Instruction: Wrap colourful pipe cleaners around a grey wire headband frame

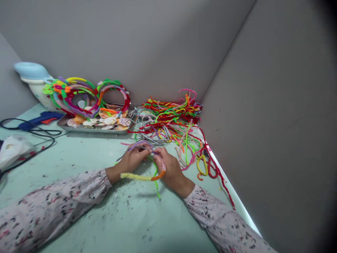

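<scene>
Near mid-table, on the pale green tabletop (163, 225), a person's two hands met over one curved multicolour band (135, 176). L hand (131, 160) was nearly closed, fingertips pinching the lilac section approx. where both hands came together; a thin grey end poked out past it on the L side. R hand (171, 169) was also curled in tight, thumb & index close to the L fingertips, w/ the pink part running along its palm side. Exact grip btwn the fingertips was too small to tell. From the R hand the band bent round, pink to orange to yellow, its yellow end hanging free in front of the L wrist. A bright green strand (157, 189) dangled below the hands, passing behind the band.

Just behind: grey wires (152, 142) & a messy heap of fuzzy stems (171, 112), strands spilling close to the R hand. Farther R, a yellow loop (202, 166) sat beside a red loop (212, 168). Back L, a metal tray (97, 131) held shells (110, 121), w/ decorated hoops (127, 103) propped on top & blocking some of them. Far L: blue tool (27, 124), black cord (48, 132), white bag (14, 149), lidded white container (43, 92).
</scene>
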`<action>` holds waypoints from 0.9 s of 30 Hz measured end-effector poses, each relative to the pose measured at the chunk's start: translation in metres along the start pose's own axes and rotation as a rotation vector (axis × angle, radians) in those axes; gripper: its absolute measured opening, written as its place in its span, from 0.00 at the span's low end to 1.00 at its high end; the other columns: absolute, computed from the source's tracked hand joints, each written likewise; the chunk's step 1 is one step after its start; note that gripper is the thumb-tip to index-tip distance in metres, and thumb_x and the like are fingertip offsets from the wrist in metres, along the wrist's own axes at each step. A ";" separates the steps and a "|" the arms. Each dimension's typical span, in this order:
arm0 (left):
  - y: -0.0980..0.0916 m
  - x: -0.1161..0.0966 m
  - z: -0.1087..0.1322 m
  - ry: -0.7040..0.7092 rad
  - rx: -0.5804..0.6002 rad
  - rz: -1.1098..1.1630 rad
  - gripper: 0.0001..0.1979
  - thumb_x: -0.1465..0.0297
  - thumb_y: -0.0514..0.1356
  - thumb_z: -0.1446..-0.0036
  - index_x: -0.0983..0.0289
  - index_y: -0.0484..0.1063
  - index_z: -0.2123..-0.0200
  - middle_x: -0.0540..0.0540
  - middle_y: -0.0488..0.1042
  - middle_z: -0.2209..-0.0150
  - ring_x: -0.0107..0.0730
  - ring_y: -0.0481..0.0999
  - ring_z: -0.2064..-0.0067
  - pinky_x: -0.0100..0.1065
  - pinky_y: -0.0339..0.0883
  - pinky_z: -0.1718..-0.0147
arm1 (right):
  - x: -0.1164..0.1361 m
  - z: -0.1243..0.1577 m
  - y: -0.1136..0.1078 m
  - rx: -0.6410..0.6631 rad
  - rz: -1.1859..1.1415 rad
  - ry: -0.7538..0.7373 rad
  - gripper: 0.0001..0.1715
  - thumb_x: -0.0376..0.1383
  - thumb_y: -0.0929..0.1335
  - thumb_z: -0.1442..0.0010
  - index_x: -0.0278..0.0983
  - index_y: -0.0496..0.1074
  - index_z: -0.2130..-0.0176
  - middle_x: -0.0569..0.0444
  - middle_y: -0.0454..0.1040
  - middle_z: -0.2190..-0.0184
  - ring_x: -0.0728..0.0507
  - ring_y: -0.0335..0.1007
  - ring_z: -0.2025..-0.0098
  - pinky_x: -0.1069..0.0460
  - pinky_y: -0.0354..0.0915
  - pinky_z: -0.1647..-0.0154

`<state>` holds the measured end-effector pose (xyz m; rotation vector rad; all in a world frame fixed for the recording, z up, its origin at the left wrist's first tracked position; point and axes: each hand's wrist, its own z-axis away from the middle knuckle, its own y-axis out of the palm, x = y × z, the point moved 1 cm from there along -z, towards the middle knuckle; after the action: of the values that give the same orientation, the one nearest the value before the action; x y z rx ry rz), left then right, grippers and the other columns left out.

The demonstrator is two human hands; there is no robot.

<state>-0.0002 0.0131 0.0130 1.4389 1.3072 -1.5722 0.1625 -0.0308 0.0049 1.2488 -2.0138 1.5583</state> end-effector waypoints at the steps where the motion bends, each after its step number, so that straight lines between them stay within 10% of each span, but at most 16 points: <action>1: 0.000 -0.002 0.000 -0.007 0.002 0.005 0.06 0.67 0.58 0.47 0.63 0.71 0.71 0.48 0.69 0.75 0.29 0.67 0.72 0.29 0.62 0.73 | 0.000 0.000 0.001 0.002 0.016 -0.008 0.12 0.36 0.57 0.34 0.38 0.63 0.52 0.48 0.74 0.62 0.41 0.72 0.61 0.49 0.65 0.62; 27: 0.000 -0.007 0.001 -0.004 -0.001 -0.062 0.08 0.65 0.57 0.46 0.63 0.70 0.69 0.48 0.69 0.74 0.29 0.68 0.72 0.30 0.63 0.71 | -0.004 0.001 0.003 -0.039 0.165 -0.099 0.13 0.35 0.58 0.33 0.36 0.64 0.51 0.47 0.75 0.60 0.42 0.73 0.60 0.50 0.66 0.61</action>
<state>0.0004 0.0107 0.0193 1.4065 1.3625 -1.6132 0.1627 -0.0294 -0.0004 1.1941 -2.2494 1.5485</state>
